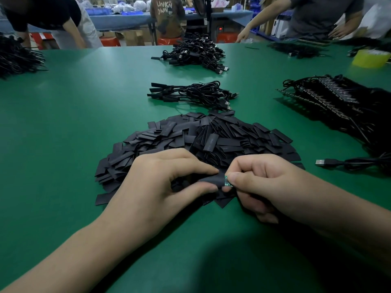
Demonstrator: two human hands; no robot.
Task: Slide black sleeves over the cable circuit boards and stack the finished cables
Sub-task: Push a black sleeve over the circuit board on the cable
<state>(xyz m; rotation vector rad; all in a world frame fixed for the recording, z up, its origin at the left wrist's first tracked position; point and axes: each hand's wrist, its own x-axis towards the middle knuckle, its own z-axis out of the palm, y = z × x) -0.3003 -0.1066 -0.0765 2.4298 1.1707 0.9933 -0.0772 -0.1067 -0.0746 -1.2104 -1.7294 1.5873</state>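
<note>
My left hand [160, 178] pinches a black sleeve [211, 180] between thumb and forefinger, just above the near edge of a big heap of loose black sleeves [211, 138]. My right hand [266, 182] pinches a small green circuit board [227, 181] whose end sits at the sleeve's mouth; most of the board is hidden. Its cable runs off to the right, ending in a USB plug [321, 162]. A small stack of sleeved cables [190, 94] lies beyond the heap.
A large pile of unsleeved cables [338, 106] lies at the right. Another cable pile [196, 53] sits farther back, more cables [17, 58] at far left. A yellow tape roll [370, 58] is at the right edge. Other people stand along the green table [74, 123].
</note>
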